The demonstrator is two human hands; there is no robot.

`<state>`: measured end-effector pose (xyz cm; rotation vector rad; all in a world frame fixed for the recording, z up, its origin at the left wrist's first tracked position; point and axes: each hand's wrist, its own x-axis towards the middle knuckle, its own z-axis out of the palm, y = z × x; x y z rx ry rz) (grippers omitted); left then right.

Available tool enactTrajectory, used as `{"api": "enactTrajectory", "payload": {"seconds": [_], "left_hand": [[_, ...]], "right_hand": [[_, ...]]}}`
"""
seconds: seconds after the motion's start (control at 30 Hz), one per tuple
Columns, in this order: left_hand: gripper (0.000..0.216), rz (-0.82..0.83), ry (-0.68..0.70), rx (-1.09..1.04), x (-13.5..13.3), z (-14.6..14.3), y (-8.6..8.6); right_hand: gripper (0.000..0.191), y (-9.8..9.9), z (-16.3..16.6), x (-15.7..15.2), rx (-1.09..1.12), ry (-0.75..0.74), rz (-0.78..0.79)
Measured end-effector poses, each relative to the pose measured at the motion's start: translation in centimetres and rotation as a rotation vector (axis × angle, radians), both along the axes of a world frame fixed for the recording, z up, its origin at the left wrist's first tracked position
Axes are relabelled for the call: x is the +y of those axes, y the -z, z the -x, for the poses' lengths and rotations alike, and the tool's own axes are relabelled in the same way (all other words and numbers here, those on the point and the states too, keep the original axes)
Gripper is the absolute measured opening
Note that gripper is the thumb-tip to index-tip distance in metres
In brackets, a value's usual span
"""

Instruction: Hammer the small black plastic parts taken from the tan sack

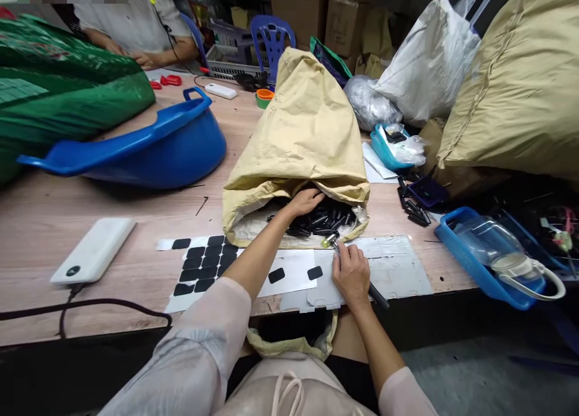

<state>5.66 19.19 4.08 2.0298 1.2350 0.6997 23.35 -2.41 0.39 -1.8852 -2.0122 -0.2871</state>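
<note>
A tan paper sack (307,132) lies on its side on the wooden table (40,217), its mouth facing me and holding several small black parts (323,219). My left hand (304,202) reaches into the sack's mouth, fingers curled down over the black parts. My right hand (350,274) rests on a grey sheet (398,268) and grips a thin tool with a metal tip (332,242) and dark handle. Sheets with black rounded-square stickers (203,265) lie just left of my hands.
A white power bank (93,250) with a black cable lies at left. Behind it are a blue plastic basin (167,141) and green sacks (58,84). A blue tray with a clear jug (491,253) sits right. Another person (136,30) sits at the far side.
</note>
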Motion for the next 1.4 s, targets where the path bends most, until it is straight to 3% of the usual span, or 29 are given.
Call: {"api": "enactTrajectory", "payload": {"seconds": [0.1,0.23,0.33,0.53,0.73,0.87,1.0,1.17,1.4], "left_hand": [[0.039,-0.104,-0.084,-0.038,-4.7,2.7,0.4],[0.036,-0.234,-0.311,-0.079,-11.3,5.6,2.6],[0.033,-0.264,-0.328,0.002,-14.4,6.5,4.3],[0.033,-0.229,-0.378,0.163,-14.1,5.3,4.6],[0.011,-0.325,-0.452,0.181,-14.9,4.3,3.9],[0.018,-0.438,-0.35,0.184,-16.8,4.8,4.2],[0.023,-0.373,-0.275,0.237,-16.6,5.1,4.1],[0.022,-0.413,-0.301,0.298,-17.1,4.7,4.1],[0.028,-0.349,-0.132,0.131,-20.0,5.9,5.5]], "right_hand": [[0.032,0.1,-0.1,0.2,-0.006,-0.003,-0.006],[0.032,0.1,-0.1,0.4,-0.014,0.009,0.006],[0.032,-0.1,-0.1,0.5,-0.022,0.018,0.01],[0.031,-0.1,-0.1,0.7,-0.02,0.023,0.019],[0.031,0.6,-0.3,1.1,-0.025,0.024,-0.016],[0.03,0.7,-0.3,1.2,-0.027,0.031,-0.005],[0.031,0.6,-0.2,1.3,-0.03,0.038,0.019],[0.032,0.4,-0.1,1.4,-0.027,0.054,0.037],[0.032,0.3,0.0,1.3,0.005,0.049,0.042]]}}
